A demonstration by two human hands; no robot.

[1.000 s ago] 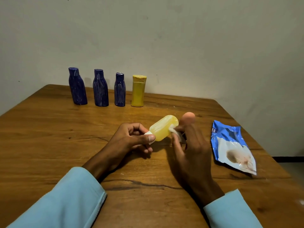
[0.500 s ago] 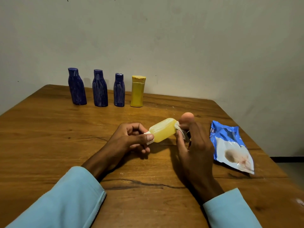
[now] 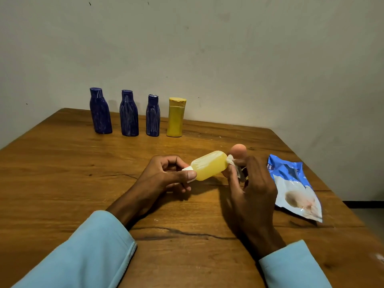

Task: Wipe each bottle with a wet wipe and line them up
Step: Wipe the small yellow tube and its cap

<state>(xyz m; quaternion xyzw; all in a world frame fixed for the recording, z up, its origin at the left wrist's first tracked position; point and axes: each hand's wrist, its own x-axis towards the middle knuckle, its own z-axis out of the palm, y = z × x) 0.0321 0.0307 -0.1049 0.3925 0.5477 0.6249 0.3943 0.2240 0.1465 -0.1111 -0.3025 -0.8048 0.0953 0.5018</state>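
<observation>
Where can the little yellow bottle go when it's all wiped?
Bare wood lies right of the opaque yellow bottle that ends the row after three dark blue bottles. The wooden table is also bare left of the left hand. It is crowded near the right hand and the blue wipes packet.

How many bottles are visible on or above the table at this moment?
5. Three blue bottles and one yellow bottle stand in a row at the table's far edge. One pale yellow bottle is held between both hands. None seems hidden.

Light blue sleeves (image 3: 89, 252) (plain cuffs)
</observation>
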